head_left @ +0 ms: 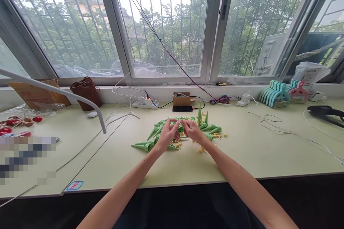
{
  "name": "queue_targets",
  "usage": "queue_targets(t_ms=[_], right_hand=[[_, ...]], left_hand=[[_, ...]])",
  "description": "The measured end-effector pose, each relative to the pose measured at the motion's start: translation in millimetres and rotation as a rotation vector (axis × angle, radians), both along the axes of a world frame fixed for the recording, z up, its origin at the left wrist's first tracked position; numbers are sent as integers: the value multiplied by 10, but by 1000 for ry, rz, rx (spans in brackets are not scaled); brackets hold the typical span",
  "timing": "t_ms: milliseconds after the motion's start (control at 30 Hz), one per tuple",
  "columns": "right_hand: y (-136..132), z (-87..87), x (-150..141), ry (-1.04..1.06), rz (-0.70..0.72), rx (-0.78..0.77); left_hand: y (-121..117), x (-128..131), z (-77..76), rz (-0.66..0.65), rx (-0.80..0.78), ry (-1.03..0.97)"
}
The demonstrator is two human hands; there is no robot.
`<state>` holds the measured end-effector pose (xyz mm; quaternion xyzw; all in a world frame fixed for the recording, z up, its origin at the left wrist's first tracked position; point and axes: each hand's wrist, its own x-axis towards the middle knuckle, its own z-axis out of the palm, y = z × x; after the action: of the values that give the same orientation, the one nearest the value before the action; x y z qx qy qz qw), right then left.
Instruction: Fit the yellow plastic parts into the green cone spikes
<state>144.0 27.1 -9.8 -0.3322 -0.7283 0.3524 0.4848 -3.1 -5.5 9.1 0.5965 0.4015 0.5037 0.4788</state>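
the pale table [255, 150] carries everything; on it a heap of green spikes [155, 128] lies straight ahead, probably to suit both hands' reach. over it the left hand [168, 134] and right hand [192, 130] meet, the left pinching a green cap [180, 129] with thumb and fingers, the right's fingers bent at its edge, perhaps steadying it; whether they grip i cannot tell. one spike [199, 115] stands tip up, seemingly balanced on its broad end. tiny yellow pieces [201, 149] lie scattered close by.
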Motion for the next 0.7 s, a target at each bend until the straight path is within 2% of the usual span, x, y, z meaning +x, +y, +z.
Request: queue_targets(t_ms=[700], right_hand=[[55, -56, -1, 11, -33, -39]], left_hand=[[-3, -3, -53, 37, 188, 156]])
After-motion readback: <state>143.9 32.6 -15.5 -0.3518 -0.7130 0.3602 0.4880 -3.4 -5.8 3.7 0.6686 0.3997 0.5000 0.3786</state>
